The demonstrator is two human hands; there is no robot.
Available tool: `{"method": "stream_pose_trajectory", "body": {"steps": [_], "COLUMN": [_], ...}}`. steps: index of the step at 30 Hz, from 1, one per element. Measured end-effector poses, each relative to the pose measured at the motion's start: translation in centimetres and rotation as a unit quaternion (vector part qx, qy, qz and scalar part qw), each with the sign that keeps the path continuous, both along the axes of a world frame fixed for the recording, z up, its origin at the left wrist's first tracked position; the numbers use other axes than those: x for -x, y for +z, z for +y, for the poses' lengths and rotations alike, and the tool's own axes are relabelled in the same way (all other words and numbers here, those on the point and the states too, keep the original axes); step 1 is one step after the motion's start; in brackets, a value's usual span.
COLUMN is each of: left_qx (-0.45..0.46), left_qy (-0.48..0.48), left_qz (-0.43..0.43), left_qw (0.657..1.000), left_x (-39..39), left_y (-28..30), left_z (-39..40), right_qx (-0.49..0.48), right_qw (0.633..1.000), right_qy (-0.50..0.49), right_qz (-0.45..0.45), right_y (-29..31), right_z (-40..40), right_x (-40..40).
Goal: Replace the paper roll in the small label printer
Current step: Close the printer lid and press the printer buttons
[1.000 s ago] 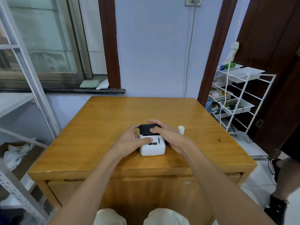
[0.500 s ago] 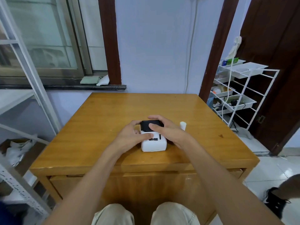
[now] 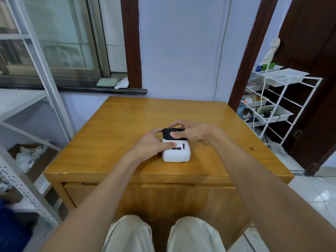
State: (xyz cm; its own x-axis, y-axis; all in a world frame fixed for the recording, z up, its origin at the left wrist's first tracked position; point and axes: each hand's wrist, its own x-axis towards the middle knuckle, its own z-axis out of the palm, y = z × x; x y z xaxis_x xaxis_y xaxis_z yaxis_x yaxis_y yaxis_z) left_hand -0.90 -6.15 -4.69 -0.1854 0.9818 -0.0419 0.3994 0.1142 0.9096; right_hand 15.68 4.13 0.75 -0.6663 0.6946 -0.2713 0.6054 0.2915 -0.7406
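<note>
A small white label printer (image 3: 177,153) with a black lid at its far end (image 3: 170,134) sits on the wooden table (image 3: 127,124), near the front edge. My left hand (image 3: 151,144) holds the printer's left side, thumb lying across its white top. My right hand (image 3: 190,131) grips the black lid from the right, thumb on top and fingers curled over its far edge. The lid's state is hard to tell under the fingers. The paper roll seen earlier beside the printer is hidden behind my right hand.
A white wire rack (image 3: 276,99) with trays stands right of the table by a dark door. A grey metal shelf frame (image 3: 32,106) and a window are on the left. My knees (image 3: 163,233) are under the table's front edge.
The camera has tilted down and both hands shifted slightly on the printer. The white paper roll right of the printer is now covered by my right hand.
</note>
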Motion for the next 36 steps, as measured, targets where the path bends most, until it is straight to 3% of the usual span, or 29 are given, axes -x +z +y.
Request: {"method": "stream_pose_trajectory", "body": {"steps": [3, 17, 22, 29, 36], "left_qx": [-0.005, 0.000, -0.011, 0.041, 0.066], "left_qy": [-0.003, 0.006, 0.002, -0.014, -0.051], "left_qz": [-0.007, 0.009, 0.010, 0.017, 0.057], "left_qw": [1.000, 1.000, 1.000, 0.999, 0.995], "left_x": [-0.1, -0.5, -0.6, 0.3, 0.6], "left_y": [0.2, 0.9, 0.5, 1.1, 1.4], "left_z": [-0.1, -0.4, -0.6, -0.1, -0.6], "right_qx": [-0.005, -0.016, 0.004, 0.037, 0.160], "right_qw": [0.999, 0.996, 1.000, 0.993, 0.948], "right_qy": [0.011, 0.011, -0.020, -0.043, -0.068], "right_qz": [-0.046, -0.091, -0.001, 0.103, 0.268], "right_y": [0.9, 1.5, -0.6, -3.5, -4.9], "right_z": [0.6, 0.0, 0.0, -0.4, -0.1], "right_x": [0.2, 0.7, 0.0, -1.2, -3.1]}}
